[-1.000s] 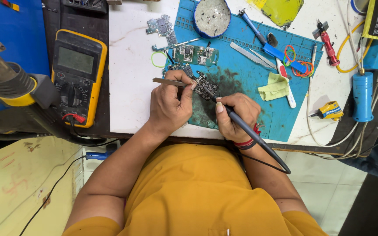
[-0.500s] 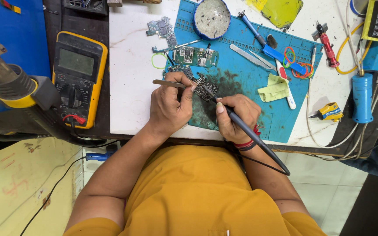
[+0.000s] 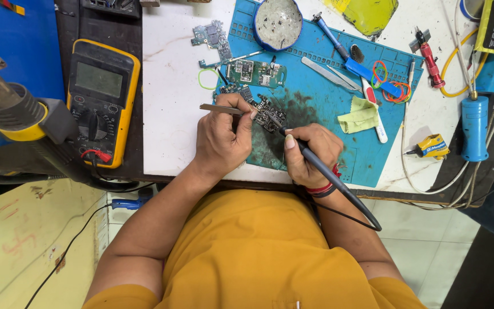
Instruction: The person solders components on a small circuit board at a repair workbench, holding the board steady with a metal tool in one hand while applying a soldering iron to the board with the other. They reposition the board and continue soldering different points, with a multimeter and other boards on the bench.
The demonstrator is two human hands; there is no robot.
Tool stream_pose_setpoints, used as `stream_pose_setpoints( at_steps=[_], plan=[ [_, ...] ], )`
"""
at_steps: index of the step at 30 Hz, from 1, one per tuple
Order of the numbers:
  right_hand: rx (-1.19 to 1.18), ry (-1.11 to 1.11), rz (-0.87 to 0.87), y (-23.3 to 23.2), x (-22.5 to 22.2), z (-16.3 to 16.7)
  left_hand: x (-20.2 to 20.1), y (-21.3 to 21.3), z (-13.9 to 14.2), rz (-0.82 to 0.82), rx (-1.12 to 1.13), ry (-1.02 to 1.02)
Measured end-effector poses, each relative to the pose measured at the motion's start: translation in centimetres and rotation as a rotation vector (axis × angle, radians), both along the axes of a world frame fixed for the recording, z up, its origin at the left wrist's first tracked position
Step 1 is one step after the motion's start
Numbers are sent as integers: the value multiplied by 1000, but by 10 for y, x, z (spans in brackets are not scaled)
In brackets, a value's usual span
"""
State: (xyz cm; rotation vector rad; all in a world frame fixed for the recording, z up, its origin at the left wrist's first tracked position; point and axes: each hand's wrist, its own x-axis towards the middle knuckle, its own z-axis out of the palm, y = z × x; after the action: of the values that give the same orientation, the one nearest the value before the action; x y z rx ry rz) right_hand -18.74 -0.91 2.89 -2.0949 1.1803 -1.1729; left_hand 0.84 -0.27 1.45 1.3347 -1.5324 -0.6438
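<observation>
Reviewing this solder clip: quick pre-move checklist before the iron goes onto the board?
1. Tweezers gripped in left hand: ok.
2. Soldering iron held pen-style in right hand: ok.
3. Iron tip at the small circuit board: ok; actual contact cannot tell.
4. Board lies on the blue mat, not the bare white table: ok.
5. Iron cable hangs off the table edge, free of the hands: ok.
6. Mat tidy around the board: not ok; a yellow cloth and a green board lie close.
</observation>
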Motion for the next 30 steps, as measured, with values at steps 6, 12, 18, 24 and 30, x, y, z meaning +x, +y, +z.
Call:
stream_pose_setpoints(
  at_steps=[6, 12, 18, 24, 30],
  plan=[
    [10, -8, 5, 0, 0, 0, 0, 0, -1, -11, 2, 5],
    [-5, -10, 6, -1, 1, 0, 1, -1, -2, -6, 2, -5],
    [-7, -13, 7, 0, 0, 0, 0, 0, -1, -2, -17, 0],
    [-11, 0, 6, 0, 0, 0, 0, 0, -1, -5, -7, 2],
    [-17, 2, 3, 0, -1, 1, 0, 0, -1, -1, -8, -10]
  ],
)
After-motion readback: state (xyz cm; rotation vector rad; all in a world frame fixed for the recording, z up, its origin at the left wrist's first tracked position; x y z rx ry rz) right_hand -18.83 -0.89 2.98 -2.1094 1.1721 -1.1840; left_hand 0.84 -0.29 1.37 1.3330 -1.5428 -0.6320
